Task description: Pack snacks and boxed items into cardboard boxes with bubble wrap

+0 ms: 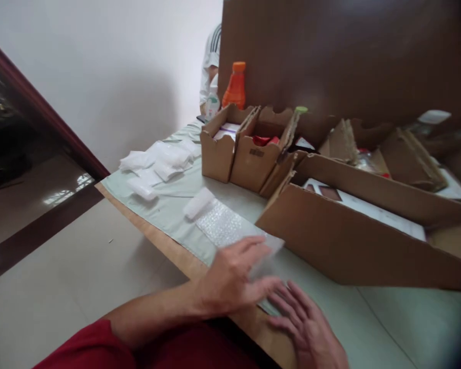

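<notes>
A flat strip of bubble wrap (223, 224) lies on the cloth-covered table, with a rolled white bundle (198, 204) at its far left end. My left hand (234, 277) is over the strip's near end, fingers stretched and slightly blurred; whether it touches the wrap I cannot tell. My right hand (307, 323) is close beside it at the table's front edge, its fingers extended and apart. Nothing shows in either hand. Further left is a pile of white bubble-wrap packets (165, 159), with one packet (142, 188) in front of it.
A long cardboard box (353, 241) holding a white carton (369, 207) stands to the right. Several smaller cardboard bins (217, 159) line up behind it. An orange bottle (235, 87) and a white bottle (212, 102) stand at the back, near a person's sleeve (211, 61).
</notes>
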Motion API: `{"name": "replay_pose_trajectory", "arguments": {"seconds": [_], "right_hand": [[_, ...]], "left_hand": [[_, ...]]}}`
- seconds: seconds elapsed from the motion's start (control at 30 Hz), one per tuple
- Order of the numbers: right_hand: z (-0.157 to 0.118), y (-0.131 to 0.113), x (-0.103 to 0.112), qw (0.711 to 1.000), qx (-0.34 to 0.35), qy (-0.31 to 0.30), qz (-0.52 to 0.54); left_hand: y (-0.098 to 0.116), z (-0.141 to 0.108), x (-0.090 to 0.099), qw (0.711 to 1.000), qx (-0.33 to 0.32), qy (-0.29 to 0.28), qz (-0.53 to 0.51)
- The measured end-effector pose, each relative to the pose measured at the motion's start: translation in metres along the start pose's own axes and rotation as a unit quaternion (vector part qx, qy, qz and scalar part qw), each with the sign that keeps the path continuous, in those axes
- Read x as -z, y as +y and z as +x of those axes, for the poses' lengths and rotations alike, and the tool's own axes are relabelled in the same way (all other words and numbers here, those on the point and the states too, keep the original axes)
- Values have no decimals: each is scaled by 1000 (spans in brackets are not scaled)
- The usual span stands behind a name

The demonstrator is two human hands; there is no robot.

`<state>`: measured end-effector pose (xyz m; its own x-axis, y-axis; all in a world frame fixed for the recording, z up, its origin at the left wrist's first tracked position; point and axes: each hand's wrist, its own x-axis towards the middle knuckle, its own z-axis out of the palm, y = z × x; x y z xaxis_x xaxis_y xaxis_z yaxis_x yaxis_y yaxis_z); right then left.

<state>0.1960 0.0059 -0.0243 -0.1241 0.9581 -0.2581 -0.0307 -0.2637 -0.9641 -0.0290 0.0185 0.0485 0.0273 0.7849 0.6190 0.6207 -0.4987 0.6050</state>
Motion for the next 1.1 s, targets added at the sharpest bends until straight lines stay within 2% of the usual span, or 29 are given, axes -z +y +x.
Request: {"name": "replay_pose_trajectory", "arguments": {"seconds": [0.07, 0.1, 0.17, 0.23, 0.3, 0.37, 0.43, 0.53, 0.7, 0.8, 0.9, 0.93, 1.0, 1.1], "right_hand": [[0, -10, -18, 1000, -20, -12, 20], [2, -15, -23, 1000, -26, -2, 11], [11, -22, -28, 999, -44, 14, -21], [20, -27, -29, 996, -54, 21, -61], [27, -31, -31, 992, -37, 7, -120], [32, -35, -33, 981, 7, -28, -190], [35, -37, -36, 964, 59, -62, -254], [38, -37, -40, 944, 105, -72, -305], [36, -35, -42, 947, 130, -45, -290], [26, -44, -23, 947, 148, -8, -284], [11, -58, 23, 934, 146, 86, -314], [6, -62, 42, 926, 134, 123, -332], [0, -66, 78, 908, 93, 175, -370], [-2, -60, 111, 890, 30, 179, -418]], "left_hand": [[13, -9, -17, 994, -19, -73, -78], [16, -13, -21, 991, -27, -90, -92], [12, -19, -19, 994, -28, -89, -65], [-2, -24, -10, 996, -14, -90, 18], [-22, -26, 1, 985, -5, -129, 119], [-44, -26, 11, 962, -3, -177, 206], [-65, -24, 19, 944, 8, -200, 262], [-93, -17, 27, 939, 64, -173, 291], [-123, 2, 41, 943, 190, -84, 260], [-121, 14, 56, 954, 248, -20, 167], [-107, 20, 67, 945, 323, 3, 50], [-101, 19, 67, 941, 339, -13, 19], [-92, 15, 59, 935, 344, -80, -12], [-86, 2, 33, 939, 286, -186, 52]]}}
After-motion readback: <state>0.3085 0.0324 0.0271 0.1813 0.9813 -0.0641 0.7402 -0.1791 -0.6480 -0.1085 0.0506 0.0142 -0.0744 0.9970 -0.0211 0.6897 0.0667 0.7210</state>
